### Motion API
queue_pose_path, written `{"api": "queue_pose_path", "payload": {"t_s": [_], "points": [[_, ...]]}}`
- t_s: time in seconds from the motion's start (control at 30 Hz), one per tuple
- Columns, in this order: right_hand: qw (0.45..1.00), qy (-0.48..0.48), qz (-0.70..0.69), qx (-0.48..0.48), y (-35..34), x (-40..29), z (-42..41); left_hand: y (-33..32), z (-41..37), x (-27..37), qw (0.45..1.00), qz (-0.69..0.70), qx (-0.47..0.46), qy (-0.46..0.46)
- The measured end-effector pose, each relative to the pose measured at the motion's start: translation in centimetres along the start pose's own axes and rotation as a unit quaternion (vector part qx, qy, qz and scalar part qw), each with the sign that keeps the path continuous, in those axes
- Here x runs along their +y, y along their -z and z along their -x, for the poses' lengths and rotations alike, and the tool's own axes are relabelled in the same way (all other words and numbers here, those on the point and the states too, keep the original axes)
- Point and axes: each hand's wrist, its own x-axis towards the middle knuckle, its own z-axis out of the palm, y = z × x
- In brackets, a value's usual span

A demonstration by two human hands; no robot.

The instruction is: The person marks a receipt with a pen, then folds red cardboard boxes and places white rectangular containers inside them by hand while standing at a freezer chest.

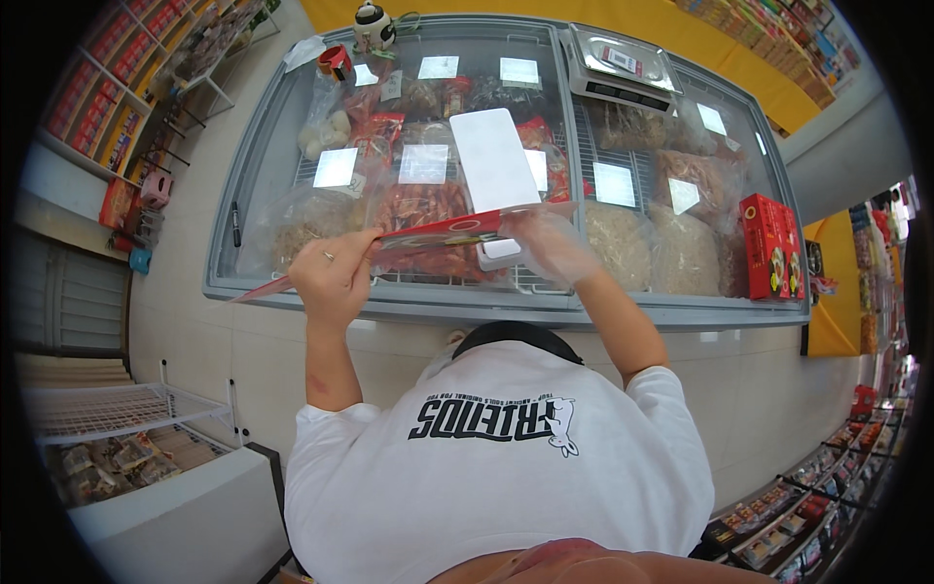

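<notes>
Both hands hold a flat red printed carton, seen nearly edge-on above the glass top of a chest freezer. My left hand, bare with a ring, grips its left part between thumb and fingers. My right hand wears a clear plastic glove and pinches the carton's right end. Just beyond the carton is a white rounded panel; a small white object shows partly below the carton's edge. Bagged reddish food lies under the glass, partly hidden by the carton.
A digital scale stands at the freezer's back. Upright red boxes stand at its right front corner. A black marker lies on the left rim. A red tape dispenser and a round flask stand at the back left.
</notes>
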Motion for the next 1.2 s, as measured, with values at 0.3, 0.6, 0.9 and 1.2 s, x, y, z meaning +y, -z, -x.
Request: {"api": "queue_pose_path", "payload": {"t_s": [0.3, 0.6, 0.9, 1.2], "points": [[0.692, -0.356, -0.614, -0.130, 1.2, -1.5, -0.9, -1.2, -0.6, 3.0, 0.997, 0.059, -0.032, -0.044], [0.925, -0.092, -0.347, -0.122, -3.2, -3.6, -0.7, -4.4, -2.6, 5.6, 0.964, 0.146, -0.151, -0.160], [0.952, -0.040, -0.272, -0.138, -0.6, -2.2, -1.2, -6.8, -5.5, 4.3, 0.967, 0.083, -0.121, -0.206], [0.988, 0.033, -0.125, -0.082, 0.2, 1.7, -2.7, -6.1, -1.9, 3.7, 0.949, 0.022, -0.288, -0.127]]}}
